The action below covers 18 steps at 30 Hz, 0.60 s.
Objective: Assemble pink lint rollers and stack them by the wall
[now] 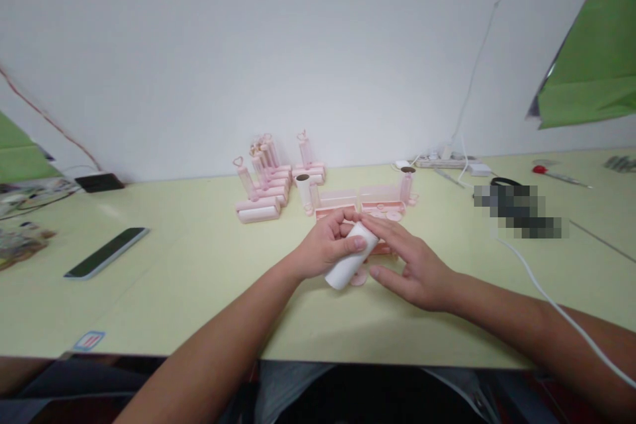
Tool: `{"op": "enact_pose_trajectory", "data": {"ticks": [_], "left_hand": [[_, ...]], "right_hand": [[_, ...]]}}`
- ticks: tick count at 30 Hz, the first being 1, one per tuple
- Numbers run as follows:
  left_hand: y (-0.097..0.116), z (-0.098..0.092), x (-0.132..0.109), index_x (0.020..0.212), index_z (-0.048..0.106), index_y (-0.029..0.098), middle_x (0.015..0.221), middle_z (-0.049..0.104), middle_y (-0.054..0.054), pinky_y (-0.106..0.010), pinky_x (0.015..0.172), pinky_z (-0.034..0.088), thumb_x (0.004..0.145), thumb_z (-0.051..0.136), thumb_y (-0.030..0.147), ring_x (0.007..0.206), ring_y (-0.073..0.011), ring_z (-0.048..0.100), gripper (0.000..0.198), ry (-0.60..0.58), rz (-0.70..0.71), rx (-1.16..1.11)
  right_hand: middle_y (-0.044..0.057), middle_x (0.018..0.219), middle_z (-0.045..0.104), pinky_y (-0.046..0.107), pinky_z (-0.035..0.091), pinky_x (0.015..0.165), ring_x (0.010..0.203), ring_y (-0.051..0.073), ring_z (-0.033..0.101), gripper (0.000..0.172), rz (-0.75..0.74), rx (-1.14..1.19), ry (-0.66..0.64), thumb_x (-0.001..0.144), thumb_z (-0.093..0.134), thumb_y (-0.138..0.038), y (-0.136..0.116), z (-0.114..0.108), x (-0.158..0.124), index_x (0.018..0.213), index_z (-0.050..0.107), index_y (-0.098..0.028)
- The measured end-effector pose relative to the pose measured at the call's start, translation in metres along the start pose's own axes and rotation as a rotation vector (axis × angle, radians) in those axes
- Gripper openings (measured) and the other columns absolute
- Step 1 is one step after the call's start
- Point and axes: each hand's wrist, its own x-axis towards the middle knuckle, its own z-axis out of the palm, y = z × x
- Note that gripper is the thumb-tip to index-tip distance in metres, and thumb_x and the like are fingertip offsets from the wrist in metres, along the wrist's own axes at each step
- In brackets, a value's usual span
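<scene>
My left hand (322,246) is closed around a white paper roll (346,266), which looks like a lint roller refill, held tilted above the table. My right hand (420,268) has its fingers stretched out and its thumb apart; the fingertips rest at the roll's upper end. Behind my hands lie open pink cases (382,206), partly hidden by them. A small pale pink disc (358,277) lies beneath the roll. Another white roll (303,192) stands upright behind my left hand, and a clear pink handle (406,187) stands farther right.
Several pink lint rollers (258,209) stand in a group near the wall. A phone (106,253) lies at left, with a dark device (99,182) behind it. At right are a white cable (541,298), a red-handled screwdriver (559,175) and a power strip (440,161).
</scene>
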Motion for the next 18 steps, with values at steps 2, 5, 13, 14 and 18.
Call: {"op": "enact_pose_trajectory", "data": {"ticks": [2,5,13,14,18], "left_hand": [[-0.003,0.005,0.000,0.112,0.042,0.021,0.083,0.068,-0.002,-0.022,0.053,0.049,0.077,0.077,0.038,0.062,-0.0144,0.064,0.052,-0.029,-0.008,-0.027],[-0.005,0.012,0.000,0.107,0.039,0.022,0.085,0.069,-0.002,-0.020,0.051,0.047,0.078,0.077,0.039,0.061,-0.0131,0.064,0.050,-0.044,0.016,-0.045],[-0.003,0.009,0.000,0.102,0.044,0.019,0.083,0.066,-0.002,-0.018,0.051,0.046,0.080,0.073,0.048,0.061,-0.0118,0.063,0.046,-0.032,0.011,-0.001],[-0.002,0.008,-0.001,0.101,0.047,0.018,0.081,0.065,-0.002,-0.018,0.051,0.045,0.080,0.072,0.049,0.060,-0.0114,0.063,0.045,-0.045,-0.004,0.022],[0.002,0.006,-0.004,0.106,0.051,0.016,0.085,0.066,-0.006,-0.021,0.053,0.050,0.082,0.070,0.051,0.063,-0.0141,0.066,0.047,-0.141,-0.102,0.077]], "right_hand": [[0.013,0.148,0.047,0.049,0.038,0.112,0.136,0.029,0.045,0.072,0.003,0.014,0.031,0.088,0.065,-0.029,0.003,0.000,0.000,0.152,0.032,-0.025],[0.011,0.144,0.051,0.048,0.039,0.111,0.132,0.028,0.048,0.065,-0.018,0.048,0.035,0.089,0.064,-0.028,0.006,-0.001,-0.001,0.148,0.039,-0.026],[0.006,0.114,0.061,0.035,0.052,0.082,0.092,0.020,0.060,0.055,0.158,0.196,0.198,0.080,0.076,-0.030,0.005,0.003,-0.004,0.130,0.053,-0.029],[0.006,0.110,0.060,0.033,0.052,0.078,0.088,0.019,0.058,0.055,0.182,0.222,0.238,0.078,0.079,-0.031,0.005,0.004,-0.005,0.127,0.055,-0.029],[0.003,0.098,0.054,0.030,0.050,0.068,0.080,0.017,0.056,0.049,0.252,0.395,0.372,0.075,0.081,-0.031,0.007,0.006,-0.005,0.117,0.054,-0.028]]}}
